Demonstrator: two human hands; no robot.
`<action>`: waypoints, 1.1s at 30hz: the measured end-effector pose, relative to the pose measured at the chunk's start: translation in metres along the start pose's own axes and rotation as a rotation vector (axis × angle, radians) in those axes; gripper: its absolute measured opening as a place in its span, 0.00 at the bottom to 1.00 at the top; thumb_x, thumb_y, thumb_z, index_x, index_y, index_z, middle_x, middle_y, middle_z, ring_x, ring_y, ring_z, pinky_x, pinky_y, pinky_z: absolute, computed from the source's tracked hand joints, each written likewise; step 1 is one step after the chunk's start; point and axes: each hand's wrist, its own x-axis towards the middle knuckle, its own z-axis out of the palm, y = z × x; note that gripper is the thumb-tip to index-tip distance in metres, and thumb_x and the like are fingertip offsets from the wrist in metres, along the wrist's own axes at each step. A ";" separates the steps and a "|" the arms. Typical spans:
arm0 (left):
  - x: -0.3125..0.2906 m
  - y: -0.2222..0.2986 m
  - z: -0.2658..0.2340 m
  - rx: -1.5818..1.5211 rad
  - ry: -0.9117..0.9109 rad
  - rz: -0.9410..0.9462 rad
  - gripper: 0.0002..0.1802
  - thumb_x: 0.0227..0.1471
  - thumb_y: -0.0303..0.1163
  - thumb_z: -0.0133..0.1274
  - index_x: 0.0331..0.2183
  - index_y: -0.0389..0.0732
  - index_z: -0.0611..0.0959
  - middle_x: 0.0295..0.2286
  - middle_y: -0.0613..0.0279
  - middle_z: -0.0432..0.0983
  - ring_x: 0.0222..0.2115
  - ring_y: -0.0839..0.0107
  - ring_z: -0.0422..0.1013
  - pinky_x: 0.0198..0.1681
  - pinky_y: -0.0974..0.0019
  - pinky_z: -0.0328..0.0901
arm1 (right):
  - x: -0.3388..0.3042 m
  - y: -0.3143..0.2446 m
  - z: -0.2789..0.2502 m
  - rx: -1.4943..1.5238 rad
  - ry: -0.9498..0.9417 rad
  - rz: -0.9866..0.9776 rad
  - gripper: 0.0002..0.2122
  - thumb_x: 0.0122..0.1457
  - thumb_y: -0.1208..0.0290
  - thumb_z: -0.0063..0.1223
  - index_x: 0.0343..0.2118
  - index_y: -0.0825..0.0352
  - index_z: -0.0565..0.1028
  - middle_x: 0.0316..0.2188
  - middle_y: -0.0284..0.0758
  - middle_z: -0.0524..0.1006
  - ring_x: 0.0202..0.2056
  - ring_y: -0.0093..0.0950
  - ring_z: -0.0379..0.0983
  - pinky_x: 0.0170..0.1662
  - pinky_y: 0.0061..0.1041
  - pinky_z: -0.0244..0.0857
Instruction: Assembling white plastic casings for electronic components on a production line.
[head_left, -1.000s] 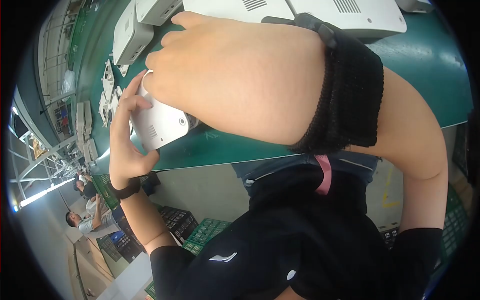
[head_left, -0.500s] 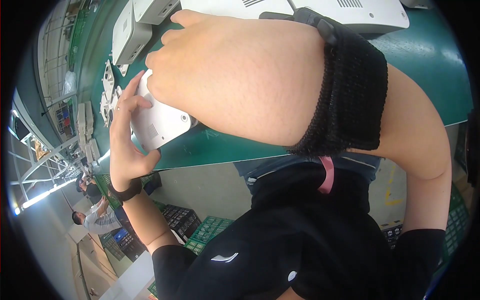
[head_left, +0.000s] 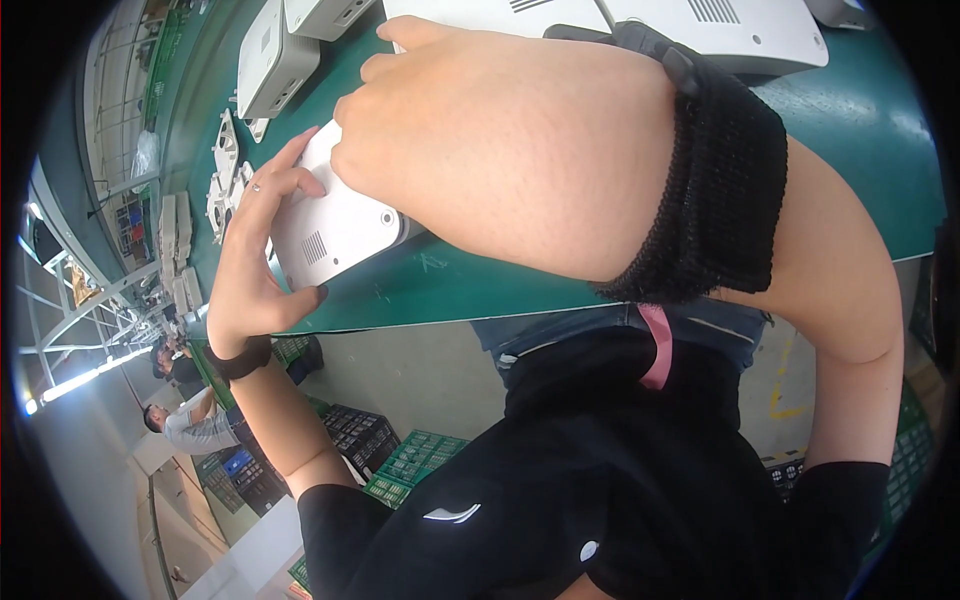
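A white plastic housing [head_left: 342, 228] with a slotted vent and a round screw hole in one corner lies tilted at the left front of the green table. My left hand [head_left: 250, 265] grips its left side, thumb at the near edge and fingers over the top. Close to the camera, my right hand [head_left: 510, 150] reaches across the housing's far right part with its fingers curled. The back of that hand hides its fingertips and whatever they may hold. A black knitted band [head_left: 730, 190] wraps the right wrist, and a dark band [head_left: 238, 358] circles the left.
White box-shaped devices [head_left: 278, 60] stand at the far left, with larger white units [head_left: 690, 35] along the far side. White brackets [head_left: 225, 165] lie left of my left hand. Green crates [head_left: 425, 462] sit on the floor below the table [head_left: 520, 285]. Another person [head_left: 200, 425] is farther left.
The view has shifted a little, moving the table's things rightward in the picture. My right hand has slid slightly right relative to them. My left hand keeps its grip on the housing.
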 end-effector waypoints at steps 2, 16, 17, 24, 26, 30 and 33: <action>0.001 0.001 -0.004 0.019 -0.014 0.000 0.34 0.17 0.24 0.52 0.39 0.40 0.73 0.55 0.44 0.64 0.50 0.54 0.65 0.55 0.59 0.56 | -0.001 0.000 0.000 -0.004 0.005 -0.003 0.06 0.49 0.76 0.58 0.31 0.69 0.80 0.30 0.38 0.80 0.39 0.29 0.74 0.50 0.25 0.61; -0.001 0.000 -0.004 0.091 -0.046 0.002 0.38 0.19 0.28 0.63 0.42 0.42 0.73 0.57 0.44 0.61 0.53 0.51 0.63 0.55 0.56 0.57 | 0.004 -0.009 -0.017 -0.025 -0.101 0.052 0.06 0.48 0.75 0.59 0.30 0.69 0.80 0.30 0.38 0.80 0.38 0.29 0.75 0.49 0.25 0.61; -0.004 -0.001 -0.002 0.092 -0.045 0.000 0.38 0.19 0.28 0.63 0.42 0.42 0.73 0.57 0.44 0.61 0.53 0.51 0.63 0.55 0.56 0.57 | 0.004 -0.010 -0.016 -0.025 -0.099 0.050 0.06 0.48 0.75 0.59 0.30 0.69 0.80 0.30 0.38 0.80 0.38 0.29 0.75 0.49 0.25 0.61; -0.007 -0.018 0.027 0.100 0.111 0.077 0.38 0.38 0.49 0.63 0.49 0.39 0.72 0.59 0.45 0.56 0.56 0.45 0.59 0.56 0.51 0.56 | 0.001 -0.003 -0.016 0.054 -0.144 0.057 0.07 0.47 0.77 0.59 0.31 0.69 0.79 0.34 0.39 0.79 0.41 0.31 0.74 0.50 0.27 0.61; -0.015 -0.030 0.028 0.158 0.128 0.090 0.40 0.40 0.53 0.60 0.51 0.39 0.71 0.60 0.45 0.56 0.55 0.45 0.58 0.56 0.51 0.55 | 0.006 -0.004 -0.016 0.067 -0.128 0.035 0.08 0.47 0.77 0.60 0.32 0.69 0.79 0.35 0.39 0.79 0.41 0.31 0.73 0.51 0.27 0.60; -0.012 -0.039 0.036 0.277 0.169 0.137 0.46 0.45 0.62 0.50 0.57 0.39 0.67 0.59 0.43 0.55 0.55 0.45 0.58 0.57 0.51 0.54 | 0.003 0.001 -0.005 0.087 -0.092 0.035 0.11 0.47 0.77 0.60 0.35 0.69 0.77 0.39 0.40 0.77 0.43 0.32 0.73 0.52 0.28 0.60; -0.010 -0.034 0.042 0.331 0.222 0.094 0.48 0.46 0.66 0.44 0.59 0.40 0.65 0.58 0.42 0.56 0.54 0.44 0.58 0.57 0.51 0.54 | 0.005 0.005 0.004 0.090 -0.070 0.023 0.13 0.46 0.77 0.60 0.38 0.69 0.76 0.41 0.41 0.76 0.45 0.32 0.72 0.52 0.28 0.59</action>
